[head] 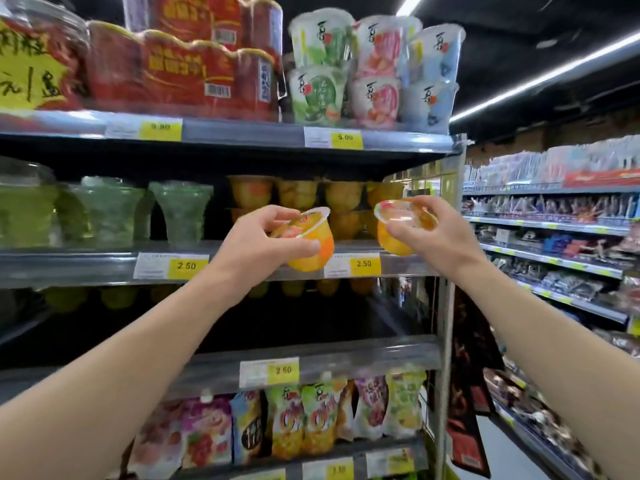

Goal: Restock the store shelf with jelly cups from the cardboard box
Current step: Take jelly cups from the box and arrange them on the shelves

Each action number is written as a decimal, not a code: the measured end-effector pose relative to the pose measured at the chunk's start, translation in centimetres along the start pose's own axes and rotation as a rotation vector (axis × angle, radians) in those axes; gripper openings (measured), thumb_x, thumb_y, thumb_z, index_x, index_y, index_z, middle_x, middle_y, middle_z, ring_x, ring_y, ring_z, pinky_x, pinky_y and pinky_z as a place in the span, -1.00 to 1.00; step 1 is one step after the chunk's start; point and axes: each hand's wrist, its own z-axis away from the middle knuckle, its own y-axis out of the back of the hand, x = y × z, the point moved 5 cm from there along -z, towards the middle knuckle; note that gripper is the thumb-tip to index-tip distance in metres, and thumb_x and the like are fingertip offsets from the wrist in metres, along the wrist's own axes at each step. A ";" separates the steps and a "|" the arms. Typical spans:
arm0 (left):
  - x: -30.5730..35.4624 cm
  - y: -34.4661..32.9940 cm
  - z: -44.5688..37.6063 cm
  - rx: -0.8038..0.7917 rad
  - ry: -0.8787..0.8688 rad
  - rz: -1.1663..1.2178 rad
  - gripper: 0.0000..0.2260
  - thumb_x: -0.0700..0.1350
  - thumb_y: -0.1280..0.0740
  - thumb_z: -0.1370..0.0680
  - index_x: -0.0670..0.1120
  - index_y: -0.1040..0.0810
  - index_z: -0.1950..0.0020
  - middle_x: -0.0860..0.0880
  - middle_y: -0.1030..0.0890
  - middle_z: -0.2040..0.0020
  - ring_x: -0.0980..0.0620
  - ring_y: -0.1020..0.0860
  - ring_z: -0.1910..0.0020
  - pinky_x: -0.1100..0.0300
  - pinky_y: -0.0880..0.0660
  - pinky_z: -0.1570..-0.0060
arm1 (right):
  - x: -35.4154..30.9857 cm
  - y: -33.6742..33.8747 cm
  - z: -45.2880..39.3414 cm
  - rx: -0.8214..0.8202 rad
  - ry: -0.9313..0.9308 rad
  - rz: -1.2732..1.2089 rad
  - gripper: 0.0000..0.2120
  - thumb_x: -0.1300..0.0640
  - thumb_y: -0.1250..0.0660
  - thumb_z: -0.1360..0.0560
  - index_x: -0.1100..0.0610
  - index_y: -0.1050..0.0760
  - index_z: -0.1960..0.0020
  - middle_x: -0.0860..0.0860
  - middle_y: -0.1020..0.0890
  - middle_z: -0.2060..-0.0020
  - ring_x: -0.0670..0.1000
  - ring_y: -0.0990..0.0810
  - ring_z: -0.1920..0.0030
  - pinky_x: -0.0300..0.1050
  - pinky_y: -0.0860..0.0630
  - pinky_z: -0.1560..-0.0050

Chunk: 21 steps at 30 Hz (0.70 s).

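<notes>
My left hand [266,244] grips an orange jelly cup [311,244] by its rim and side, held tilted in front of the middle shelf's edge [242,261]. My right hand [433,233] holds a second orange jelly cup [398,230], tilted with its clear lid toward me, at the shelf's right end. Behind both cups, several orange jelly cups [343,202] stand stacked on that shelf. The cardboard box is out of view.
Green jelly cups [104,209] fill the shelf's left part. Larger cups [374,71] and red packs [180,71] stand on the top shelf, pouches [294,420] on a lower one. The shelf below the orange cups looks dark, with a few cups at its back. An aisle and another shelf unit [554,230] lie right.
</notes>
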 end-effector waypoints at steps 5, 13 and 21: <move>0.8 -1.9 -3.7 0.039 -0.014 0.046 -0.34 0.20 -0.58 -0.07 0.14 -0.62 -0.16 0.06 -0.65 -0.10 0.04 -0.63 -0.07 0.10 -0.60 -0.05 | 1.3 -0.2 -5.0 -0.017 -0.065 -0.022 -0.16 -0.38 -0.46 -0.26 0.02 -0.35 -0.40 -0.04 -0.53 -0.17 0.03 -0.55 -0.13 0.10 -0.55 -0.19; 1.5 -4.6 -7.1 0.088 -0.043 0.113 -0.51 -0.10 -0.62 -0.30 0.04 -0.61 -0.19 0.03 -0.64 -0.08 0.06 -0.62 -0.04 0.32 -0.53 0.15 | 3.8 -2.1 -8.3 -0.268 -0.074 0.042 -0.31 -0.31 -0.43 -0.38 0.02 -0.38 -0.38 -0.03 -0.53 -0.26 0.01 -0.52 -0.20 -0.03 -0.46 -0.24; 3.4 -8.8 -10.4 0.120 -0.102 0.158 -0.50 -0.09 -0.62 -0.31 -0.01 -0.59 -0.21 0.02 -0.64 -0.07 0.08 -0.63 -0.04 0.26 -0.57 0.07 | 4.8 -2.0 -8.9 -0.447 0.016 0.170 -0.08 -0.58 -0.33 -0.17 -0.09 -0.36 -0.38 -0.11 -0.57 -0.23 -0.04 -0.57 -0.16 -0.03 -0.50 -0.24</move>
